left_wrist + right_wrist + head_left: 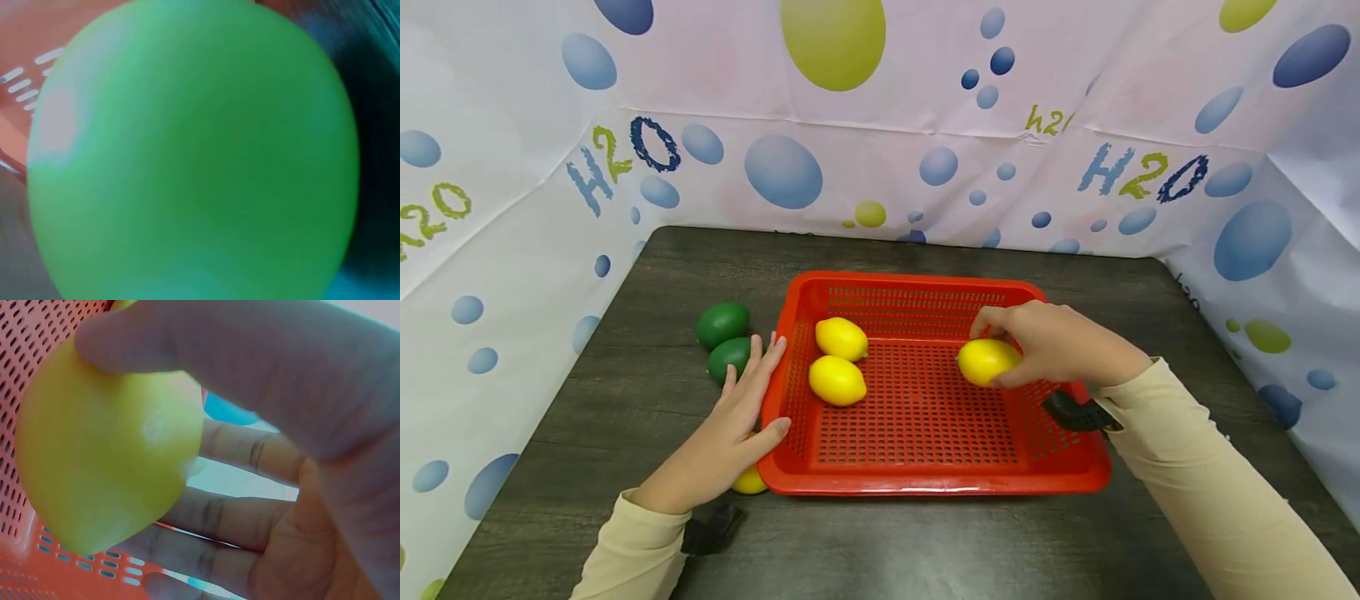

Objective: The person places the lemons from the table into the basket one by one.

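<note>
My right hand (1048, 342) grips a yellow lemon (988, 362) by its sides, inside the right part of the red basket (925, 485). In the right wrist view the thumb presses on the near side of this lemon (112, 450), with the fingers behind it. Two more lemons, an upper one (841, 339) and a lower one (837, 381), lie side by side at the basket's left end. My left hand (730, 433) rests against the basket's left rim, fingers extended. Under that hand a yellow fruit (750, 481) is mostly hidden.
Left of the basket, two dark green fruits (722, 325) lie on the dark wooden table (625, 400); my left fingertips partly cover the nearer one. A blurred, green-looking round fruit (194, 156) fills the left wrist view. A patterned sheet (880, 108) surrounds the table's back and sides.
</note>
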The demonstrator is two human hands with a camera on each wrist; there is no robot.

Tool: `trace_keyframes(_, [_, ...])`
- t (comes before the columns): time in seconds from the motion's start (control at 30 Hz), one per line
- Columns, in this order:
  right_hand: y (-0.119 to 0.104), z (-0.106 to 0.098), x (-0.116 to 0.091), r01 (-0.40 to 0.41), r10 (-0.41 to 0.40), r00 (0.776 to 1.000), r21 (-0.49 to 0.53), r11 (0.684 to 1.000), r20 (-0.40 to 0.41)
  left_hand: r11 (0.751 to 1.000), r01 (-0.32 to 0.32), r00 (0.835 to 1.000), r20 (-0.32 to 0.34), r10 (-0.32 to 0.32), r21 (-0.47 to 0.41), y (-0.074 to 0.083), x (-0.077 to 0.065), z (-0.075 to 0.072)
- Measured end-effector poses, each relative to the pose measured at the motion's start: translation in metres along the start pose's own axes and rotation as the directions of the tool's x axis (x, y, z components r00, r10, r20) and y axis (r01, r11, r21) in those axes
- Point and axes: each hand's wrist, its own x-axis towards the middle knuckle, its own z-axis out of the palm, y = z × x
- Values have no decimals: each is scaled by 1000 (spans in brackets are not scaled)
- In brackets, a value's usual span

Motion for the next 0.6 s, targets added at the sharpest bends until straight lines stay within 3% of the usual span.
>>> trace_keyframes(0.6, [-7,8,12,111,-111,994,29,993,-10,1000,1,1000,-7,-1,5,-1,-1,1])
